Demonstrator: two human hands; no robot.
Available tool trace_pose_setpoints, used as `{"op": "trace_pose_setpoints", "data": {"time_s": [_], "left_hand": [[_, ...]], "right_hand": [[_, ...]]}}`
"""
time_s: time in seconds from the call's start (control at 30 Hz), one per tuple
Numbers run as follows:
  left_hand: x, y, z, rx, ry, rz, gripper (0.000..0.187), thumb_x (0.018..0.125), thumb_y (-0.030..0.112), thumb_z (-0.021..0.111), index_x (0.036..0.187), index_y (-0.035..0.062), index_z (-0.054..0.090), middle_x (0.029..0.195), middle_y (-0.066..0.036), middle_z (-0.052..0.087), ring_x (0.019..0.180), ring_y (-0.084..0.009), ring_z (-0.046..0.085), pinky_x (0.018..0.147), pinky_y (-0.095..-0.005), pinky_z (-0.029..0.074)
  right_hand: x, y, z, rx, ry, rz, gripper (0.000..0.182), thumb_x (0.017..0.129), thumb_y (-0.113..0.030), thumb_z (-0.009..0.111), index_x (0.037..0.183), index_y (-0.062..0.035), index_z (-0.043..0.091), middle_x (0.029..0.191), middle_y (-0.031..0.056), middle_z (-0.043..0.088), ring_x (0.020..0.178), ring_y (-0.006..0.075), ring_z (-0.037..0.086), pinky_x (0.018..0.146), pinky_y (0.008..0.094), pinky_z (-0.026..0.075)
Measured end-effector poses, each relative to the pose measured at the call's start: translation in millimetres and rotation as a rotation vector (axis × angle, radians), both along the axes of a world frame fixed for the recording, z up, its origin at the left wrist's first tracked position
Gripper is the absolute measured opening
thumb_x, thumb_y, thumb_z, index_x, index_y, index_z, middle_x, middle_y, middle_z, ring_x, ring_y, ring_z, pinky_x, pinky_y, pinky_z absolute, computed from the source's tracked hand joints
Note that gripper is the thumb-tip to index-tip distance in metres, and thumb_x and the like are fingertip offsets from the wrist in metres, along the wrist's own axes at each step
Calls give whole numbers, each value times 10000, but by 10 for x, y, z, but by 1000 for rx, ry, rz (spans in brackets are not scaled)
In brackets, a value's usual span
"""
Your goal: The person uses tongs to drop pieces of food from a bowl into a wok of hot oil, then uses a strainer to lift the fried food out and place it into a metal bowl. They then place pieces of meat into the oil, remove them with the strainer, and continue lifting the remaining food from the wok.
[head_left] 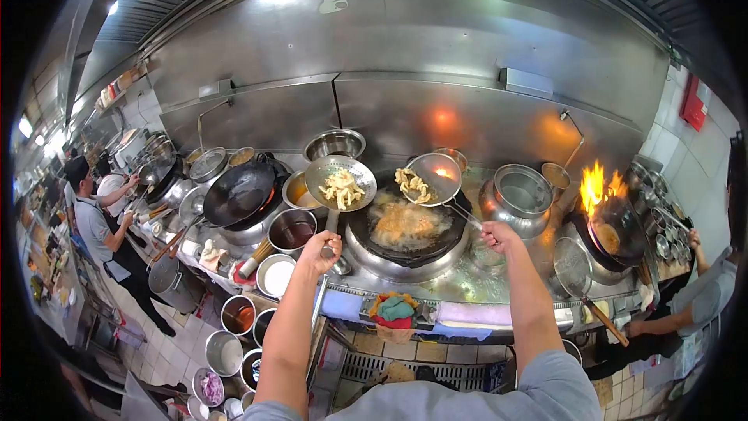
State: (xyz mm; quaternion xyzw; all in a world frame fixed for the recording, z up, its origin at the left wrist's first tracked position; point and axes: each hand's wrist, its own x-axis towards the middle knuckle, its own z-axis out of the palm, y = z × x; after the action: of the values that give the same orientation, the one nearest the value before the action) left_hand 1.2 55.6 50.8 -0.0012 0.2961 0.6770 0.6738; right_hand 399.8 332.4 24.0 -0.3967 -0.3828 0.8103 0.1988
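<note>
My left hand (321,252) is closed round the handle of a perforated metal strainer (365,181), which holds pale battered pieces (341,187). My right hand (500,238) grips the handle of a round skimmer (444,171), with more pale pieces (411,184) at its left side. Both tools are raised above a wok (366,240) of bubbling oil, where golden food (409,222) fries under steam. I cannot make out whether the skimmer's bowl is fine mesh or solid.
Sauce pots (292,230) and a white-filled pot (275,276) stand left, beside another wok (238,195). Flames (600,187) rise from a wok at right, where a co-worker's arm (662,323) reaches in. A steel pot (522,195) stands between. Folded cloths (475,314) line the front edge.
</note>
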Motion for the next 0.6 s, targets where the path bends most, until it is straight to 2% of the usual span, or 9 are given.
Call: {"op": "trace_pose_setpoints", "data": {"time_s": [0.07, 0.13, 0.2, 0.27, 0.33, 0.4, 0.47, 0.53, 0.6], "left_hand": [[63, 47, -35, 13, 61, -25, 36, 736, 10, 461, 710, -5, 442, 570, -10, 418, 471, -82, 425, 431, -215, 362], [188, 137, -53, -55, 236, 30, 50, 743, 18, 461, 758, -2, 417, 578, -3, 423, 458, -78, 419, 429, -188, 369], [294, 220, -51, 22, 196, -28, 48, 743, 21, 456, 762, -12, 428, 590, -3, 435, 463, -73, 420, 429, -190, 371], [374, 343, -76, 1, -10, -36, 85, 751, 27, 453, 804, -32, 423, 596, -4, 437, 468, -62, 424, 421, -172, 377], [482, 380, -45, 53, -47, -67, 136, 756, 32, 451, 855, -50, 406, 599, -5, 441, 468, -56, 435, 418, -163, 390], [524, 399, -31, 144, -245, -137, 171, 756, 34, 452, 884, -61, 391, 593, -1, 440, 465, -57, 446, 423, -175, 403], [558, 401, 57, 171, -303, -162, 193, 755, 32, 451, 899, -73, 376, 589, 4, 441, 462, -62, 453, 420, -184, 406], [560, 391, 164, 142, -373, -183, 76, 748, 55, 431, 691, 25, 391, 567, 9, 435, 455, -59, 447, 422, -190, 412], [555, 386, 368, 137, -377, -174, 73, 747, 53, 424, 689, 28, 386, 567, 2, 432, 454, -60, 447, 425, -190, 414]], "right_hand": [[1, -147, 257, 25, 5, -56, 64, 834, -64, 430, 773, -84, 426, 612, 34, 440, 404, 44, 313, 312, 164, 245], [-73, -334, 588, 233, -92, -6, 78, 812, -56, 436, 740, -86, 433, 628, 45, 463, 399, 46, 313, 306, 175, 240], [-136, -360, 738, 178, -29, 35, 80, 790, -38, 423, 720, -75, 435, 651, 56, 481, 394, 51, 319, 303, 189, 243], [-312, -621, 974, 310, -41, -69, 69, 776, -22, 403, 758, -62, 456, 669, 66, 486, 396, 62, 344, 301, 202, 253], [-466, -678, 963, 490, -138, -186, 100, 785, -19, 397, 850, -39, 470, 681, 77, 488, 399, 74, 359, 303, 211, 259], [-497, -707, 903, 501, -158, -255, 135, 788, -18, 393, 902, -32, 464, 687, 82, 489, 403, 80, 366, 307, 217, 266], [-468, -719, 779, 507, -172, -311, 176, 792, -17, 389, 954, -26, 457, 693, 88, 489, 406, 86, 372, 310, 223, 273], [-457, -780, 616, 522, -131, -409, 241, 797, -5, 371, 1034, -15, 416, 691, 88, 484, 414, 96, 375, 323, 231, 284], [-459, -775, 587, 536, -187, -360, 216, 789, -15, 382, 995, -6, 450, 675, 98, 497, 432, 122, 406, 348, 264, 317]]}}
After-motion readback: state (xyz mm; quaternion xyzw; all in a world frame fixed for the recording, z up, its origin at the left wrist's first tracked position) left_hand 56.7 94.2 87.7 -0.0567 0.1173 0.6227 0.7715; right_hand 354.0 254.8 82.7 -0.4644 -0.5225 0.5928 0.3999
